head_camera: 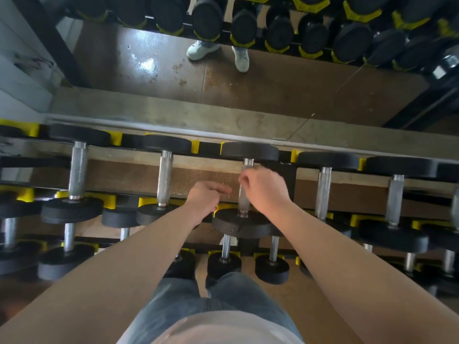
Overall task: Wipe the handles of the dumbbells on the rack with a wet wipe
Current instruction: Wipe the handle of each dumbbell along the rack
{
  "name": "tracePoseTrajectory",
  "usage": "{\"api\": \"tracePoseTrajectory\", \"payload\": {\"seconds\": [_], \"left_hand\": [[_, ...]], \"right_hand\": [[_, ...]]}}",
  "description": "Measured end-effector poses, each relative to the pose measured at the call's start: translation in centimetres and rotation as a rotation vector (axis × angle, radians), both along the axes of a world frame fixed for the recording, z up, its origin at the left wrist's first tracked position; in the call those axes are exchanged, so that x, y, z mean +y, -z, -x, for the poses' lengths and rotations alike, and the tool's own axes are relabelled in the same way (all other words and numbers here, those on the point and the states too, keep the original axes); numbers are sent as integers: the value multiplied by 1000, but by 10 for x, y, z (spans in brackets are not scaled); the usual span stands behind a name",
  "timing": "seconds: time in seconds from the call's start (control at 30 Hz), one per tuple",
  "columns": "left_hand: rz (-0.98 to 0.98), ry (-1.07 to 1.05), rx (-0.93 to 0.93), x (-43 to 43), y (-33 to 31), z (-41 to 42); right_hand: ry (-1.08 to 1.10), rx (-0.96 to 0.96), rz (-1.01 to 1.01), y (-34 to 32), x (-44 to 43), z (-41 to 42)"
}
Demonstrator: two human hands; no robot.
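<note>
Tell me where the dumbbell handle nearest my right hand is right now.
In the head view it's the third handle from the left on the rack's top row, just right of centre, directly by the right hand, with the left hand to its left.

Handle (243, 194) partly behind right hand (263, 188)

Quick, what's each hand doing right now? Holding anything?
Left hand: curled shut beside the dumbbell handle; nothing visible in it.
Right hand: fingers curled at that handle; whether it holds a wipe cannot be told.
</note>
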State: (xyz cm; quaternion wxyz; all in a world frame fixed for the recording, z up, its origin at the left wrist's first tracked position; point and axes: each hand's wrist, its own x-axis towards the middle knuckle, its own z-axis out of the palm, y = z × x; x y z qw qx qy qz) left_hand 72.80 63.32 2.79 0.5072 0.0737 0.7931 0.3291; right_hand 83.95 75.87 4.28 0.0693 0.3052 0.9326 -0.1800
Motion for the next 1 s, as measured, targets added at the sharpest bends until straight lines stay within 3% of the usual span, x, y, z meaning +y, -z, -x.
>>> {"api": "tracePoseTrajectory", "payload": {"seconds": [0.1, 0.3, 0.5, 0.67, 0.8, 0.9, 1.0], "left_hand": [[-9, 8, -7, 1, -3, 1], [-37, 49, 28, 4, -10, -3], [-137, 129, 3, 9, -15, -6], [-176, -1, -77, 15, -20, -6], [-175, 8, 32, 23, -16, -7], [-138, -108, 79, 37, -13, -7], [-111, -143, 89, 50, -7, -2]], "right_hand": [[53, 146, -70, 1, 6, 1], [-215, -125, 166, 10, -17, -27], [372, 185, 511, 0, -14, -19], [864, 467, 1032, -3, -14, -12], [843, 459, 948, 1, -14, -11], [839, 427, 814, 7, -11, -13], [928, 415, 816, 10, -6, -18]]}}
